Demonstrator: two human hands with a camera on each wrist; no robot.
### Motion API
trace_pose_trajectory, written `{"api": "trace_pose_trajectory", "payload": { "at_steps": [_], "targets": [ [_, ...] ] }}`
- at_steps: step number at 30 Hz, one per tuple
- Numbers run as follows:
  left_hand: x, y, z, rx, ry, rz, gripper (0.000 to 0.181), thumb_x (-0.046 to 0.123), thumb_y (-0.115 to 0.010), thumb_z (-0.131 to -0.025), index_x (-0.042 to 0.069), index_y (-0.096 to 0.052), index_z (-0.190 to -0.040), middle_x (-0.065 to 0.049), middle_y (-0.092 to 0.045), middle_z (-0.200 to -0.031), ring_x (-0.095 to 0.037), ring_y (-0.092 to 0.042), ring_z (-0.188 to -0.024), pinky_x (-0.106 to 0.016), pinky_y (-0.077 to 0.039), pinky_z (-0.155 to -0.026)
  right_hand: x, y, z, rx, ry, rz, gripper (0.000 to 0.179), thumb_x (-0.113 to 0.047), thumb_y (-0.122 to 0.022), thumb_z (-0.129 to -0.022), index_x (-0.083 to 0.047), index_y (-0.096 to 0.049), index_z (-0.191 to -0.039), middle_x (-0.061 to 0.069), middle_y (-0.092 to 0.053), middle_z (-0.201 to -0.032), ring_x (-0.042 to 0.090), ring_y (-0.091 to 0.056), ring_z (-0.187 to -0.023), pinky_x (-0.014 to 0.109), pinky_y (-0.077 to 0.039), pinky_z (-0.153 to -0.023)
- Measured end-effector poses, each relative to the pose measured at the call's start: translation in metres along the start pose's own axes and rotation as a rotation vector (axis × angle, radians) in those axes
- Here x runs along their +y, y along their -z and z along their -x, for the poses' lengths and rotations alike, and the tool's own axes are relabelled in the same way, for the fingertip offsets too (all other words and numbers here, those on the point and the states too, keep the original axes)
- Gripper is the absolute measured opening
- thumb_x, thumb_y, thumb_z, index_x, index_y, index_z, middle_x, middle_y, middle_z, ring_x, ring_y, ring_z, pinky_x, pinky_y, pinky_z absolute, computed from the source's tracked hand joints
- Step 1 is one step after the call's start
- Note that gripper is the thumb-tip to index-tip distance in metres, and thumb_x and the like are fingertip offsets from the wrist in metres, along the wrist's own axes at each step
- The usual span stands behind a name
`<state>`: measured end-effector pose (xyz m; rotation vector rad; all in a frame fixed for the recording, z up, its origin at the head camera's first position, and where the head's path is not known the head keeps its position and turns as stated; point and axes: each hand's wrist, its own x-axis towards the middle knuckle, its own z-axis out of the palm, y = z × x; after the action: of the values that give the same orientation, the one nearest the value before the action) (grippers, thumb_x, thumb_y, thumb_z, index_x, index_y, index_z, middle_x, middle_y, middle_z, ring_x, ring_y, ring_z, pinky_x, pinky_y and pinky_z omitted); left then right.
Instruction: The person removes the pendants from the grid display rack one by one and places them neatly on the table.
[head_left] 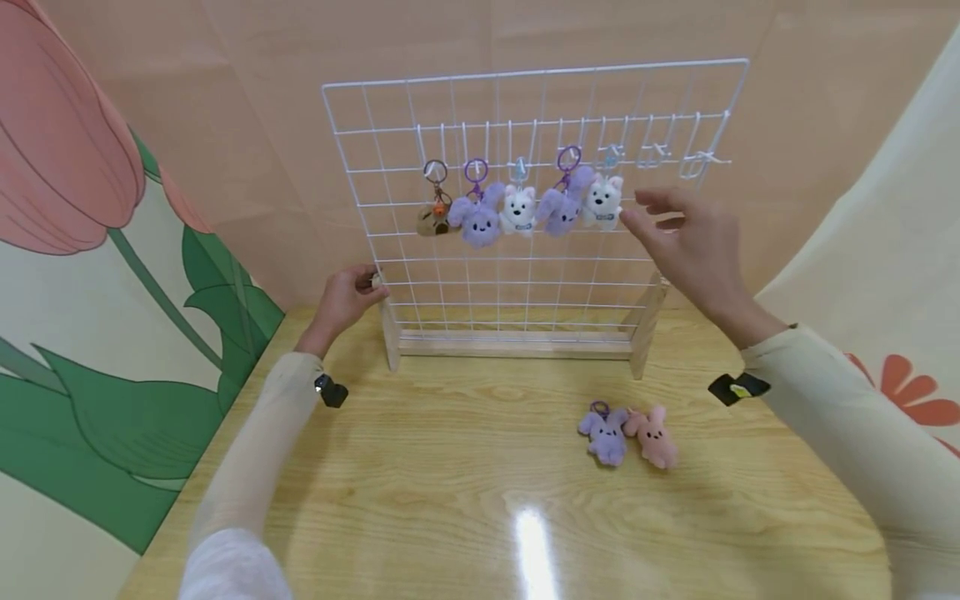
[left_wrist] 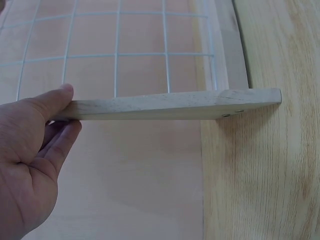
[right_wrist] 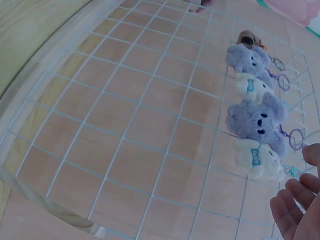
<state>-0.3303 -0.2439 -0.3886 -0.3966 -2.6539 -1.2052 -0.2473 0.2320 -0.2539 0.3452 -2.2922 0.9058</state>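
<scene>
A white wire grid rack (head_left: 536,71) stands on wooden feet, with plush keychains hanging in a row from its hooks. From the left hang a brown plush (head_left: 432,220), a purple plush (head_left: 480,223), a white dog plush (head_left: 518,210), another purple plush (head_left: 561,210) and a second white dog plush (head_left: 603,200). My left hand (head_left: 347,298) pinches the top of the left wooden upright (left_wrist: 150,102) between thumb and fingers. Beside the rightmost white dog, my right hand (head_left: 693,246) holds nothing; its loosely bent fingers (right_wrist: 286,212) are spread apart from the thumb.
A purple plush keychain (head_left: 606,437) and a pink plush keychain (head_left: 654,437) lie side by side on the wooden table (head_left: 420,483), in front of the rack's right foot. Several wire hooks (head_left: 693,150) without plushes stick out at the grid's right end.
</scene>
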Motion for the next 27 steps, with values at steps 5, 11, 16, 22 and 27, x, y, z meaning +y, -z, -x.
{"api": "trace_pose_trajectory", "payload": {
  "at_steps": [5, 11, 16, 22, 27],
  "targets": [
    [-0.001, 0.000, -0.001, -0.001, 0.012, -0.010, 0.046, 0.012, -0.074, -0.096, -0.008, -0.060, -0.135, -0.028, -0.065, -0.128, -0.039, -0.067, -0.113, -0.043, -0.060, -0.096, -0.005, -0.006, -0.013, 0.026, -0.027, -0.027, 0.046, -0.043, -0.073, -0.094, -0.008, -0.074, -0.123, 0.008, -0.075, -0.118, -0.006, -0.064, -0.089, 0.004, -0.052, -0.076],
    [0.000, 0.001, 0.000, -0.008, 0.017, -0.002, 0.046, 0.011, -0.074, -0.096, -0.008, -0.060, -0.135, -0.028, -0.065, -0.129, -0.039, -0.068, -0.113, -0.044, -0.060, -0.095, -0.006, -0.016, -0.025, 0.058, -0.020, -0.061, 0.042, -0.038, -0.073, -0.094, -0.005, -0.075, -0.120, 0.007, -0.075, -0.119, 0.012, -0.070, -0.095, 0.008, -0.055, -0.079],
    [0.000, 0.000, 0.000, -0.013, 0.020, -0.002, 0.046, 0.013, -0.074, -0.096, -0.007, -0.060, -0.135, -0.028, -0.065, -0.129, -0.038, -0.068, -0.113, -0.043, -0.060, -0.095, -0.004, -0.024, -0.032, 0.083, -0.025, -0.074, 0.039, -0.036, -0.074, -0.095, -0.006, -0.075, -0.119, 0.008, -0.075, -0.118, 0.016, -0.069, -0.095, 0.008, -0.054, -0.078],
    [0.000, 0.000, 0.000, -0.005, 0.020, 0.009, 0.046, 0.011, -0.074, -0.096, -0.008, -0.059, -0.135, -0.028, -0.065, -0.128, -0.039, -0.068, -0.113, -0.042, -0.060, -0.095, -0.004, -0.034, -0.039, 0.115, -0.018, -0.074, 0.036, -0.035, -0.074, -0.095, -0.007, -0.075, -0.117, 0.008, -0.076, -0.115, 0.012, -0.068, -0.091, 0.008, -0.054, -0.076],
    [0.001, 0.001, 0.000, -0.012, 0.022, 0.015, 0.045, 0.008, -0.073, -0.096, -0.008, -0.059, -0.135, -0.028, -0.065, -0.128, -0.038, -0.068, -0.113, -0.043, -0.060, -0.095, -0.004, -0.040, -0.043, 0.158, -0.018, -0.078, 0.033, -0.032, -0.075, -0.095, -0.004, -0.076, -0.112, 0.009, -0.077, -0.108, -0.005, -0.060, -0.080, 0.005, -0.051, -0.071]
  ]
}}
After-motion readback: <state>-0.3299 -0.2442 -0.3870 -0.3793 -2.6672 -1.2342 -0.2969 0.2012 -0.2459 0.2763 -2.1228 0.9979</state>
